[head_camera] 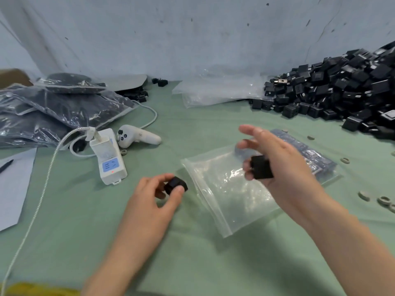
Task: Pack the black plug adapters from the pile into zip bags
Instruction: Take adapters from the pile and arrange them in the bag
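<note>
Right now I have a black adapter pinched between the thumb and fingertips of my left hand, just beside the zip edge of the clear zip bag; whether it touches the green surface I cannot tell. My right hand hangs above the far side of that bag and grips a second adapter between the thumb and the lower fingers, while the upper two fingers stick out straight; this hand is somewhat blurred. The zip bag lies flat, and I see nothing inside it. Partly under my right hand lies a filled bag with dark contents. Further right, the pile of black adapters slopes up against the grey cloth backdrop; a stack of empty bags lies just beside its left edge. Small pale rings are scattered on the surface at the right. On the left a white power strip shows a red light, with a braided cable plugged into it; a white controller lies just beside it. Behind these sit packed bags, heaped together; a sheet of paper with a pen on it lies at the left edge.
</note>
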Motion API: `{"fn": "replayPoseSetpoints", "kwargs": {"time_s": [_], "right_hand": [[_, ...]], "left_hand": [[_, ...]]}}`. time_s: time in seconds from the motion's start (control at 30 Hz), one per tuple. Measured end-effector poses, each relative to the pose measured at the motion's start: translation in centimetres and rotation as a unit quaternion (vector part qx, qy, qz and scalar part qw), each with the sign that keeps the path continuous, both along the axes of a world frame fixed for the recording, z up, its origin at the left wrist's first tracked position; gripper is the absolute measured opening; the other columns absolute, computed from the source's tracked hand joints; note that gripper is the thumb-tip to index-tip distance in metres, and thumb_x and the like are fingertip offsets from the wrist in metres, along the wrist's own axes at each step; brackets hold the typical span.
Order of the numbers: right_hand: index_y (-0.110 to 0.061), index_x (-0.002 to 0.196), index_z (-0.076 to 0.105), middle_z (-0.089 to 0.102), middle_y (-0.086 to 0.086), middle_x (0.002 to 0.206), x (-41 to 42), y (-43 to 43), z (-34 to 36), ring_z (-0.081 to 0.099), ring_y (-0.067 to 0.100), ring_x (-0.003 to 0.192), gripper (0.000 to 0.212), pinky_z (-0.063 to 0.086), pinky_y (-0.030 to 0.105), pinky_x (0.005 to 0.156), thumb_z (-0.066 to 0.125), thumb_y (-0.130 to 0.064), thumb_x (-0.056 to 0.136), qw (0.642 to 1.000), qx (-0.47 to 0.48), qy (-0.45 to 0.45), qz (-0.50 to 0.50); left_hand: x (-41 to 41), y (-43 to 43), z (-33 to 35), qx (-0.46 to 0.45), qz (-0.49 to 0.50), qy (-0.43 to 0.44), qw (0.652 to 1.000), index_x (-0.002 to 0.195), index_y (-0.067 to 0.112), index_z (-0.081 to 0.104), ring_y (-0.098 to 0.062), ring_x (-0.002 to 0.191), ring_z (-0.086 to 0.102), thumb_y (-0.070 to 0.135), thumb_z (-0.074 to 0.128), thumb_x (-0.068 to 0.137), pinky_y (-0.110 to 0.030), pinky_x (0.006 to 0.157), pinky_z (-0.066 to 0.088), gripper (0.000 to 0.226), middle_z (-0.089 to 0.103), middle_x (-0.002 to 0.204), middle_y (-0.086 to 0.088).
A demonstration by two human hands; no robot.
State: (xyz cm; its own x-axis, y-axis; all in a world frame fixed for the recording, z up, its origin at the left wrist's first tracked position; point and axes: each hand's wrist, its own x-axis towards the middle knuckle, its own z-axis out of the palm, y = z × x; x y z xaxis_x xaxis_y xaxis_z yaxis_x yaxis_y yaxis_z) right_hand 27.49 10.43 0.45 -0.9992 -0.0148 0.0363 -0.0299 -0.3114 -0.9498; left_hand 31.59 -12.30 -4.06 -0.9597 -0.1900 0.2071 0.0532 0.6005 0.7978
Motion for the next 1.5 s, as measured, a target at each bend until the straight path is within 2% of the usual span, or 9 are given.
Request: {"fn": "replayPoseSetpoints", "kwargs": {"time_s": [0.17,0.37,0.6,0.77,0.9,1.1,1.27,1.4,1.5], "right_hand": [[-0.017,0.097,0.073,0.065,0.002,0.076,-1.5,3.0,0.4,0.053,0.013,0.055,0.016,0.047,0.021,0.05,0.06,-0.026,0.094,0.969,-0.215,-0.096,-0.079],[-0.011,0.1,0.061,0.062,0.011,0.09,-2.7,6.7,-0.8,0.061,0.022,0.076,0.018,0.055,0.027,0.079,0.049,-0.023,0.096,0.918,-0.371,-0.091,-0.109],[-0.009,0.114,0.051,0.047,0.017,0.12,-3.3,9.4,-0.9,0.056,0.025,0.113,0.027,0.054,0.04,0.097,0.046,-0.007,0.087,0.916,-0.361,-0.074,-0.158],[-0.005,0.124,0.05,0.042,0.022,0.128,-3.7,10.0,-0.6,0.056,0.026,0.112,0.046,0.056,0.042,0.095,0.03,0.009,0.084,0.914,-0.359,-0.07,-0.176],[-0.005,0.125,0.051,0.042,0.024,0.128,-4.4,10.3,-0.3,0.056,0.026,0.113,0.052,0.059,0.041,0.089,0.026,0.015,0.083,0.908,-0.371,-0.073,-0.181],[-0.003,0.125,0.052,0.045,0.023,0.126,-5.6,10.3,-0.5,0.059,0.026,0.106,0.048,0.06,0.04,0.087,0.032,0.015,0.086,0.906,-0.383,-0.082,-0.159],[-0.006,0.118,0.054,0.058,0.019,0.116,-6.4,10.5,-0.7,0.072,0.031,0.097,0.034,0.062,0.04,0.079,0.042,0.006,0.089,0.924,-0.348,-0.095,-0.126],[-0.01,0.102,0.055,0.066,0.012,0.102,-6.5,10.6,-0.6,0.074,0.026,0.094,0.011,0.062,0.035,0.074,0.052,-0.005,0.093,0.936,-0.322,-0.101,-0.106],[-0.007,0.103,0.055,0.072,0.012,0.105,-6.7,10.7,-0.4,0.074,0.022,0.096,0.009,0.061,0.03,0.074,0.056,-0.01,0.094,0.942,-0.305,-0.099,-0.101]], "left_hand": [[0.1,1.5,-1.4,-0.094,-0.082,0.012,0.992,0.116,0.039,0.062,0.004,0.097,0.053,0.054,0.06,0.084,-0.005,0.086,0.036,0.035,0.05,0.1,0.023],[-1.2,4.4,-1.6,-0.206,-0.13,0.029,0.969,0.118,0.035,0.062,-0.007,0.11,0.046,0.064,0.048,0.087,-0.027,0.096,0.031,0.044,0.052,0.111,0.02],[-3.6,5.4,-0.9,-0.275,-0.19,0.012,0.942,0.125,0.046,0.056,-0.005,0.121,0.038,0.067,0.047,0.086,-0.021,0.094,0.017,0.045,0.053,0.126,0.018],[-4.5,5.4,-0.8,-0.259,-0.241,0.016,0.935,0.121,0.053,0.05,0.007,0.113,0.038,0.061,0.056,0.087,-0.009,0.096,0.014,0.035,0.048,0.114,0.034],[-4.9,5.0,-0.9,-0.237,-0.253,0.005,0.938,0.122,0.053,0.051,0.037,0.109,0.012,0.062,0.055,0.084,0.0,0.097,0.009,0.04,0.03,0.103,0.055],[-5.1,5.1,-0.2,-0.238,-0.273,-0.023,0.932,0.103,0.084,0.03,0.033,0.112,0.006,0.07,0.036,0.069,-0.007,0.091,0.027,0.038,0.025,0.113,0.061],[-6.3,6.1,-0.8,-0.208,-0.27,0.016,0.94,0.107,0.059,0.051,0.006,0.112,0.045,0.058,0.053,0.079,-0.018,0.095,0.044,0.028,0.046,0.115,0.038],[-7.2,7.9,-0.4,-0.189,-0.305,0.066,0.931,0.111,0.039,0.062,0.018,0.1,0.054,0.037,0.067,0.079,0.003,0.076,0.042,0.032,0.051,0.109,0.047],[-7.5,8.8,-0.4,-0.155,-0.331,0.08,0.927,0.105,0.03,0.073,0.011,0.093,0.062,0.038,0.073,0.079,-0.006,0.078,0.05,0.028,0.064,0.094,0.03]]}}
